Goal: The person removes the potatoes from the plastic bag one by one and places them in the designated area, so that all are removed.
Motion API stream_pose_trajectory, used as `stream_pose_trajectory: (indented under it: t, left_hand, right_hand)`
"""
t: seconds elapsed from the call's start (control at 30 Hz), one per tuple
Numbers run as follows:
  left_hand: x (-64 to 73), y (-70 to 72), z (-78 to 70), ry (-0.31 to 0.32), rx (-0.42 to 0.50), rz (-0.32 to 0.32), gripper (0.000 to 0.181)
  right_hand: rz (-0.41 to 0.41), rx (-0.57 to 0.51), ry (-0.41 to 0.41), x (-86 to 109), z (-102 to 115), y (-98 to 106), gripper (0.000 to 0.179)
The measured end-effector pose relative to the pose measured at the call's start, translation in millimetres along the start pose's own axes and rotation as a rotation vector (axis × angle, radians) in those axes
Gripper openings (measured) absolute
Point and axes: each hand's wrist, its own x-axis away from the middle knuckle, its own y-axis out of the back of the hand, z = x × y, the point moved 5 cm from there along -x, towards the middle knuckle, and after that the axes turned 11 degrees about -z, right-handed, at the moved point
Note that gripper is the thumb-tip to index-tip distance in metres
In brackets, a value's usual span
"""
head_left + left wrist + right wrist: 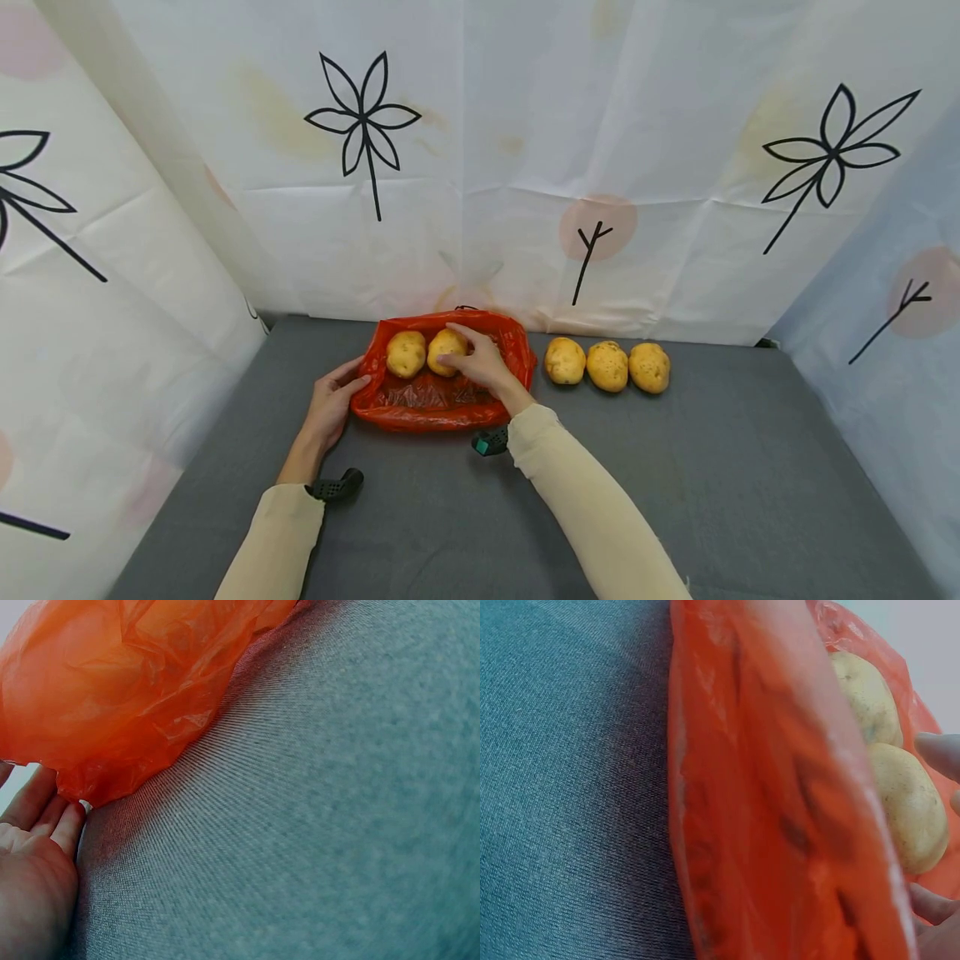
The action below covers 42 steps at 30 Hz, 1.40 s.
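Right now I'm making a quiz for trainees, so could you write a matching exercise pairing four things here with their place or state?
1. red bag
2. left hand
3. right hand
4. row of three potatoes

A. at the bag's left edge
B. on the grey tabletop, right of the bag
C. open, with potatoes inside
D. at a potato inside the bag

Pairs: 1-C, 2-A, 3-D, 4-B

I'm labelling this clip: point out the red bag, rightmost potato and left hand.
Red bag (pixel 431 419): head view, near wall.
Rightmost potato (pixel 649 368): head view, middle.
Left hand (pixel 328 407): head view, back of hand.
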Motion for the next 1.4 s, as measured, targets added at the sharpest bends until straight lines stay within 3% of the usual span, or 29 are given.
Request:
stream_pose_trajectory:
  t: [0.23, 0.9, 1.4]
  left_hand:
    - [-0.4, 0.7, 0.4, 0.013, 0.010, -0.004, 0.051]
    - [0.2, 1.0, -0.2, 0.016, 0.008, -0.007, 0.053]
    - [0.5, -0.2, 1.0, 0.012, 0.009, -0.002, 0.051]
  right_hand:
    - [0.005, 0.069, 0.015, -2.9, -5.7, -5.3, 0.061]
    - [-0.093, 0.075, 0.012, -1.0, -8.7, -6.9, 0.056]
    - [-0.134, -0.022, 0.014, 5.0, -13.4, -2.5, 0.055]
